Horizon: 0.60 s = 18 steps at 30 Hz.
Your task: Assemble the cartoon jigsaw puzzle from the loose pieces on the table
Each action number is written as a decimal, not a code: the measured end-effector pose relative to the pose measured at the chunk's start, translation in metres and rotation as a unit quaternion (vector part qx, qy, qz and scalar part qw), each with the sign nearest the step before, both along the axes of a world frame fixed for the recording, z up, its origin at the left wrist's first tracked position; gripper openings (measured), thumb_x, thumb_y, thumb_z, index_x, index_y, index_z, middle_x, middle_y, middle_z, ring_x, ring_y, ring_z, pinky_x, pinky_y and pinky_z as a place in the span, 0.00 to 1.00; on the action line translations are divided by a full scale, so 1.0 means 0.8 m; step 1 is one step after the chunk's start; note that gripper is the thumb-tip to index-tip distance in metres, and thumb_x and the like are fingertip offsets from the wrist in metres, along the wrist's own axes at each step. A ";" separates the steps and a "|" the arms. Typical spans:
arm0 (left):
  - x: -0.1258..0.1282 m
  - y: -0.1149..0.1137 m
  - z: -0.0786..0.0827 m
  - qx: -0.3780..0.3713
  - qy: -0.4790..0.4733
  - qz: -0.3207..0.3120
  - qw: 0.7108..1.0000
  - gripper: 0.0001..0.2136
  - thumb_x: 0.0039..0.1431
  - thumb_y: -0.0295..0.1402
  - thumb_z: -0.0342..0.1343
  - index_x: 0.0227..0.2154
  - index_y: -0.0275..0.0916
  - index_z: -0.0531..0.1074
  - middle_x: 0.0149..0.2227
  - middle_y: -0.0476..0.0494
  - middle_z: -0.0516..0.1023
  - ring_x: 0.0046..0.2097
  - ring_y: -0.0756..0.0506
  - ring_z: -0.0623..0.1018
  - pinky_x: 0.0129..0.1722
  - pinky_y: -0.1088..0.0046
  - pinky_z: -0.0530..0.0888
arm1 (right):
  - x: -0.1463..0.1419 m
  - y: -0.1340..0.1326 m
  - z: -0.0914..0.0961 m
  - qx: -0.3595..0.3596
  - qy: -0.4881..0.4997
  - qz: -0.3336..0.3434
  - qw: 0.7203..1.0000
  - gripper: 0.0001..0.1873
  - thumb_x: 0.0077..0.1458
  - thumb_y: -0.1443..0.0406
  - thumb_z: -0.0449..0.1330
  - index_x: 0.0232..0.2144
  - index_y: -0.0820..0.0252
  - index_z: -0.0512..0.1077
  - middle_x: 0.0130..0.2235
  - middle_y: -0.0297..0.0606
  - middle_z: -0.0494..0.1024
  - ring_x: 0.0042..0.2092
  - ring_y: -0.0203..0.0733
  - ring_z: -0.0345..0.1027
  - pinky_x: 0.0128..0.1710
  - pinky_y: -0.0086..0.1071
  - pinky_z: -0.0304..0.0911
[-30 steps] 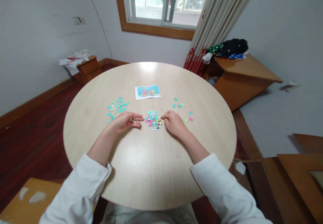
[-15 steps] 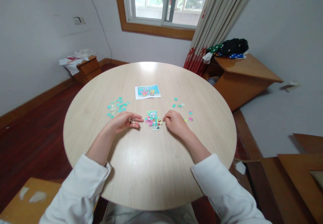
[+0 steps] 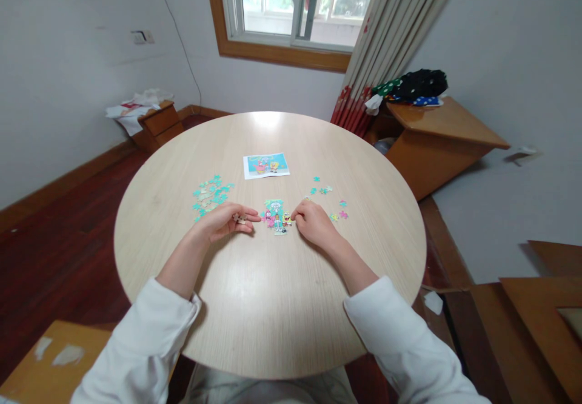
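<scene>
A partly joined jigsaw puzzle with cartoon figures lies between my hands on the round table. My left hand is curled around pale puzzle pieces, its fingertips at the puzzle's left edge. At the right edge, my right hand has its fingers closed and bent down; whether a piece is under them is hidden. Loose turquoise and pale pieces are heaped beyond my left hand. Several loose pieces lie beyond my right hand, and a pink piece rests to its right.
A printed picture of the cartoon scene lies farther back on the table. Behind it are a window and a curtain. A wooden cabinet with clothes on top stands at the right, a stool at the lower left.
Both hands have shifted slightly inward; the left fingertips now reach the puzzle's left edge, and the right fingers are a little closer to its right edge.
</scene>
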State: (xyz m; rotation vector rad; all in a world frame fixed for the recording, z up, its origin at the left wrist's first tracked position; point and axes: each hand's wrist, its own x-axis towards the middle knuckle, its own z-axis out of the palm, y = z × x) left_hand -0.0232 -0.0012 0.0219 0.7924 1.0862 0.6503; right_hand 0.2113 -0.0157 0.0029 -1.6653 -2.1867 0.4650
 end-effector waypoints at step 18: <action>0.013 -0.005 -0.001 -0.035 -0.165 0.053 0.984 0.16 0.45 0.18 0.47 0.39 0.24 0.71 0.38 0.29 0.79 0.45 0.41 0.79 0.47 0.66 0.75 | -0.014 -0.007 -0.005 0.164 0.168 0.034 0.972 0.14 0.55 0.73 0.50 0.34 0.59 0.75 0.36 0.40 0.73 0.42 0.41 0.65 0.45 0.35 0.59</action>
